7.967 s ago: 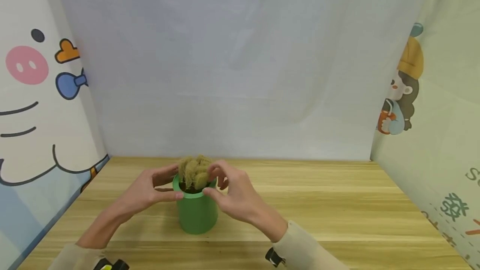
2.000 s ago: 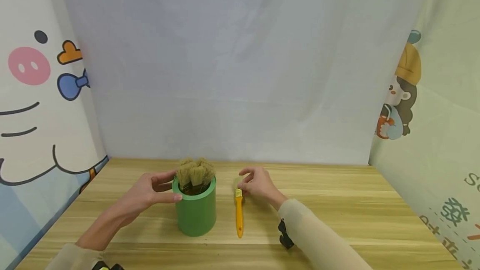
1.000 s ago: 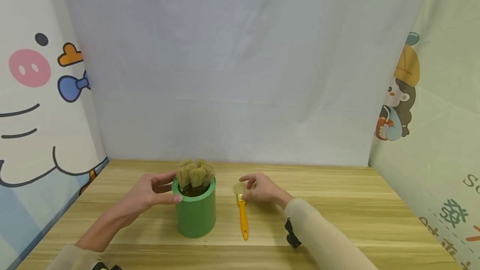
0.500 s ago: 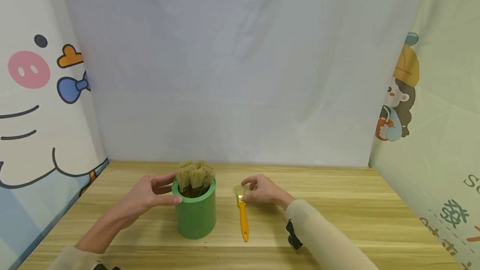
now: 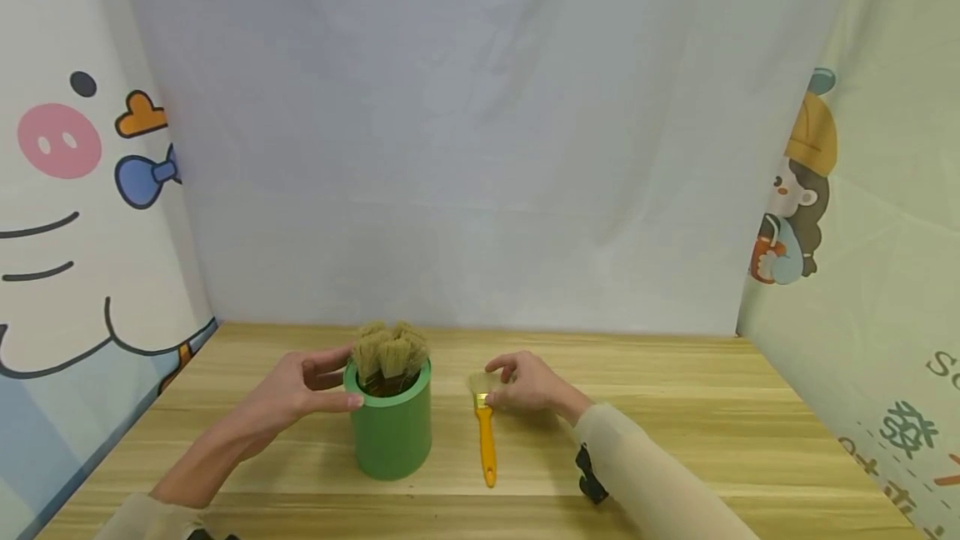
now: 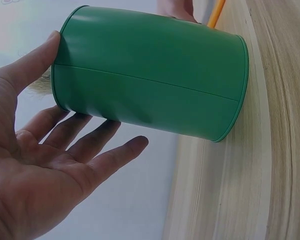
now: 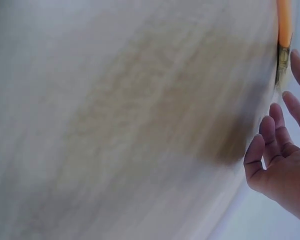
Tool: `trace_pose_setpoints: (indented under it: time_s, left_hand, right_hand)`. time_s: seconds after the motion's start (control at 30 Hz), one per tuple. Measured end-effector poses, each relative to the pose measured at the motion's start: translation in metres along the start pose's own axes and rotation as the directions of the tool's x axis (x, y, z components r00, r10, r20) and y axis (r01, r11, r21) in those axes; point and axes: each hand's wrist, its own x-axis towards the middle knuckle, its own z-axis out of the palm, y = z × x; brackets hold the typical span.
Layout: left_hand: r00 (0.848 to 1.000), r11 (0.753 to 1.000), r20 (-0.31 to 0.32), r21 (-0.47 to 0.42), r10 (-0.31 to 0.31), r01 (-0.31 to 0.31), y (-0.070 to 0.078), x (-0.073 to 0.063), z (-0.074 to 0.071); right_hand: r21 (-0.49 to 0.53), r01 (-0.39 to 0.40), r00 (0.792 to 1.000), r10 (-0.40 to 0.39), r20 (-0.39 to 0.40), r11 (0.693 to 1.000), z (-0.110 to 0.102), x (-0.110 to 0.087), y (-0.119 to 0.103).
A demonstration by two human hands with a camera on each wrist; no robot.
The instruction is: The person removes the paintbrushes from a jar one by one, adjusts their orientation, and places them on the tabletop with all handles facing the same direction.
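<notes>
In the head view a green cylindrical cup [image 5: 392,436] stands upright on the table, with several paintbrushes [image 5: 392,354] packed in it bristles up. My left hand [image 5: 288,390] holds the cup near its rim, thumb on the near side and fingers behind. The left wrist view shows the thumb at the rim and some fingertips against the wall of the cup. A single paintbrush [image 5: 487,444] with a yellow-orange handle lies to the right, bristles away from me. Beside its metal band and bristles is my right hand [image 5: 528,383], fingers loosely bent; the right wrist view shows the thumb near the band, seemingly apart.
The wood-grain table [image 5: 637,432] runs back to a pale grey curtain [image 5: 480,148]. Printed cloth panels stand at the left [image 5: 82,215] and the right [image 5: 885,290]. Each sleeve has a dark strapped device at the wrist.
Eight seconds ago both hands were at the cup and no brush lay on the table. Since two seconds ago the brush has turned slightly and the right hand has shifted right. The left hand stays put.
</notes>
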Motion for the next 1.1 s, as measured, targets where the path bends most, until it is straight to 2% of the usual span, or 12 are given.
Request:
trace_pose_setpoints:
  time_s: [0.2,0.4,0.67,0.97,1.1]
  left_hand:
    - [1.000,1.000,0.002,0.001,-0.002,0.002,0.000,0.001,-0.001]
    - [1.000,1.000,-0.003,0.006,0.014,-0.014,0.000,0.001,-0.001]
    - [1.000,1.000,-0.009,-0.006,0.019,-0.019,-0.002,0.001,0.001]
    - [1.000,1.000,-0.010,-0.005,0.018,-0.018,-0.004,0.001,0.000]
    - [1.000,1.000,-0.008,-0.008,0.017,-0.017,-0.004,0.001,0.000]
  right_hand:
    - [0.006,0.027,0.999,-0.027,-0.039,1.000,-0.005,-0.007,-0.004]
    - [0.000,0.145,0.987,-0.145,-0.072,0.989,-0.017,-0.018,-0.013]
    - [0.032,0.276,0.955,-0.270,-0.121,0.961,-0.020,-0.036,-0.039]
    - [0.114,0.400,0.904,-0.371,-0.214,0.909,-0.007,-0.048,-0.083]
    - [0.163,0.429,0.891,-0.387,-0.236,0.889,0.001,-0.049,-0.102]
